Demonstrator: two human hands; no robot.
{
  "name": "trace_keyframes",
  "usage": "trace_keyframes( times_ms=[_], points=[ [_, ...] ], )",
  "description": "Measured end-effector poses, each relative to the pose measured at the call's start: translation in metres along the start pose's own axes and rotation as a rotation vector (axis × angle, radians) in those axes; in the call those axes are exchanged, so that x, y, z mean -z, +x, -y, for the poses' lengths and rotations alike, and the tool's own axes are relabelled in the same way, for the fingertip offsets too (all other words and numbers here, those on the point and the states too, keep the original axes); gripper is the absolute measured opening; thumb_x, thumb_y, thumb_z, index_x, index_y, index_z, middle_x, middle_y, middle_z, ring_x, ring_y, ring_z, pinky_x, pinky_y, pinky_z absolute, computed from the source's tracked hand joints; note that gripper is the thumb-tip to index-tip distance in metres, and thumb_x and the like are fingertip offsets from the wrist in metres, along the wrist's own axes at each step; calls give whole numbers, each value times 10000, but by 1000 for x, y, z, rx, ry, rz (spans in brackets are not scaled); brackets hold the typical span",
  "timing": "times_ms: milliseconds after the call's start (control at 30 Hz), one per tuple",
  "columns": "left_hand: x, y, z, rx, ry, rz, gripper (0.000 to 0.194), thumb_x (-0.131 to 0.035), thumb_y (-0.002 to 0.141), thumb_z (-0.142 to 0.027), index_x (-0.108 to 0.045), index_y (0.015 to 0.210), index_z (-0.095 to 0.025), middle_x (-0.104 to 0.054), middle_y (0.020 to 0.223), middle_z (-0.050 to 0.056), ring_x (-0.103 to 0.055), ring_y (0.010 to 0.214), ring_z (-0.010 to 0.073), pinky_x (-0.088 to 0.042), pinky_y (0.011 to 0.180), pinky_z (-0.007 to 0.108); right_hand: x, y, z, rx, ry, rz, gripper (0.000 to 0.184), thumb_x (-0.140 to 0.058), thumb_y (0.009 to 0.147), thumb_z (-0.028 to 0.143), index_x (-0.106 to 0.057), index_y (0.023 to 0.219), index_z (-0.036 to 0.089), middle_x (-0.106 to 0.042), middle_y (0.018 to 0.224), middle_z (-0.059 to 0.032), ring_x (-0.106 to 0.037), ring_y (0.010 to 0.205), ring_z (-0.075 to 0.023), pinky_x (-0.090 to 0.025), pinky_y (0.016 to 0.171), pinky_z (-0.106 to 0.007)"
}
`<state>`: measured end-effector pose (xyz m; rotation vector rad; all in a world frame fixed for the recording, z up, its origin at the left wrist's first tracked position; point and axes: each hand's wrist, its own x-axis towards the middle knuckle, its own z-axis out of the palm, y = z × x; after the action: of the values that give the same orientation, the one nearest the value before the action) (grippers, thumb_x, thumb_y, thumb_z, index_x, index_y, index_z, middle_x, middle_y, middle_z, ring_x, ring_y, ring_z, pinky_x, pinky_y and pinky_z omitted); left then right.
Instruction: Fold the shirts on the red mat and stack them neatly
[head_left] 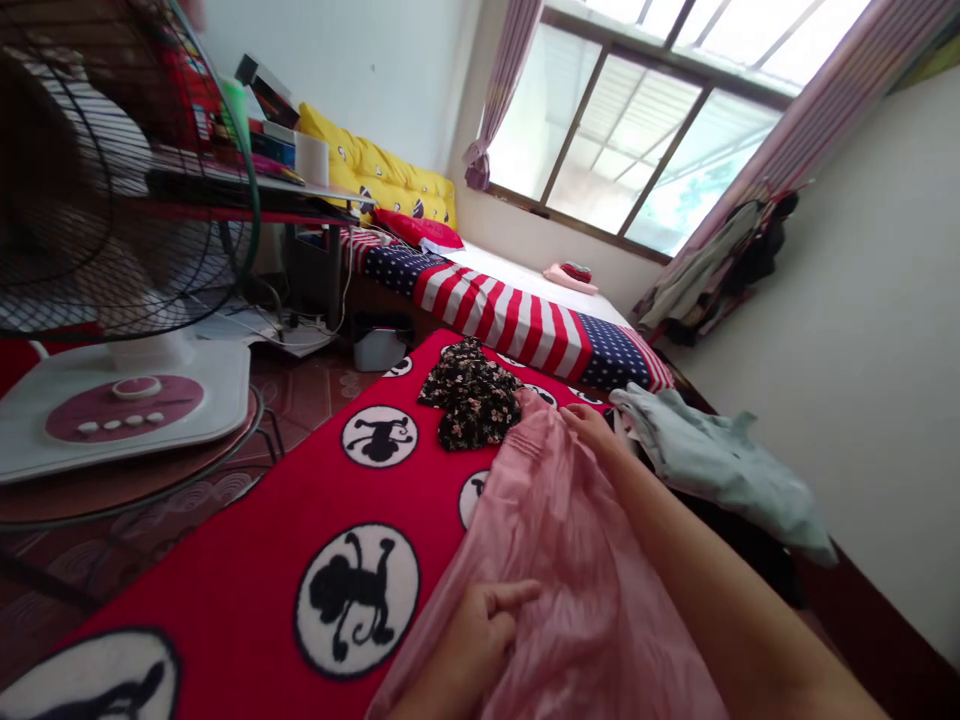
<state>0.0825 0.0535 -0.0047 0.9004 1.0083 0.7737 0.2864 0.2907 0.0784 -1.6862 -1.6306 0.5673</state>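
A long pink garment of thin fabric, with a gathered band near its far end, lies stretched toward me over a red blanket. My right hand reaches to its far right edge, fingers closed on the fabric there. Lower down, my left hand rests on the garment's left side, one finger stretched out over the cloth and the others partly hidden. Touching the far end of the pink cloth is a crumpled black floral garment.
The red blanket has round monkey prints. Pale green clothing is heaped on the right. To the left, an electric fan stands on a round stool. Beyond are a grey bin and a bed with a flag-patterned cover.
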Motion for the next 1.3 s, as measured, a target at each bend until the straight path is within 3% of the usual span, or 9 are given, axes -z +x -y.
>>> trace_keyframes(
  times_ms=[133, 233, 333, 467, 600, 767, 967, 1133, 1300],
  points=[
    [0, 1, -2, -28, -23, 38, 623, -470, 613, -134, -635, 1211, -81, -413, 451, -69, -282, 423, 78, -240, 468, 212, 16, -78, 6, 254, -93, -33, 267, -559, 820, 344, -664, 1031, 218, -665, 1143, -73, -574, 1127, -232, -415, 998, -387],
    [0, -1, -2, -94, 0, -10, 613, -451, 611, -126, -650, 1189, -79, -532, 541, -32, -327, 459, 75, -280, 493, 207, 5, -130, 9, 423, -221, 32, 351, -433, 898, 308, -621, 1186, 237, -599, 1288, -77, -510, 1237, -223, -365, 1063, -405],
    [0, -3, -1, -127, 3, -28, 599, -443, 604, -125, -669, 1157, -86, -627, 626, 5, -438, 510, 96, -373, 550, 222, -15, -152, 13, 414, -431, 118, 459, -396, 922, 320, -498, 1357, 215, -425, 1465, -81, -321, 1388, -241, -244, 1139, -462],
    [1, -4, -2, -196, -86, -40, 501, -480, 574, -125, -730, 1009, -118, -727, 900, 68, -629, 808, 188, -482, 795, 299, -37, -144, 14, 340, -709, 194, 594, -380, 930, 485, -310, 1473, 256, -185, 1571, -46, -71, 1458, -272, -121, 1146, -551],
    [1, -5, -7, -188, -125, -20, 386, -535, 594, -130, -746, 918, -143, -733, 960, 73, -637, 976, 238, -455, 948, 358, -50, -128, 1, 255, -831, 212, 646, -321, 914, 610, -274, 1481, 302, -106, 1588, -34, -40, 1458, -292, -123, 1122, -587],
    [1, -13, -15, -127, -109, -11, 360, -572, 608, -120, -731, 931, -135, -728, 919, 62, -647, 926, 216, -482, 890, 324, -60, -124, -14, 223, -845, 176, 637, -277, 922, 618, -247, 1486, 322, -145, 1585, -25, -107, 1451, -283, -185, 1111, -554],
    [21, -44, -25, 41, -151, 173, 477, -639, 659, -153, -645, 1136, -152, -714, 904, 35, -630, 694, 124, -452, 617, 196, -60, -125, -14, 237, -816, 165, 647, -265, 916, 639, -263, 1479, 319, -158, 1583, -25, -115, 1448, -284, -179, 1115, -545],
    [43, -74, -18, 103, -100, 131, 390, -739, 647, -232, -678, 1021, -140, -723, 883, 38, -637, 692, 125, -445, 606, 184, -59, -126, -11, 211, -772, 181, 655, -261, 914, 644, -245, 1485, 321, -151, 1585, -22, -91, 1452, -278, -164, 1121, -542],
    [50, -85, -9, 45, -47, 81, 360, -764, 616, -271, -696, 937, -123, -734, 821, 45, -648, 687, 143, -463, 620, 207, -45, -131, 14, 142, -656, 232, 656, -367, 906, 595, -302, 1469, 266, -184, 1574, -76, -101, 1446, -318, -113, 1105, -611]
  ],
)
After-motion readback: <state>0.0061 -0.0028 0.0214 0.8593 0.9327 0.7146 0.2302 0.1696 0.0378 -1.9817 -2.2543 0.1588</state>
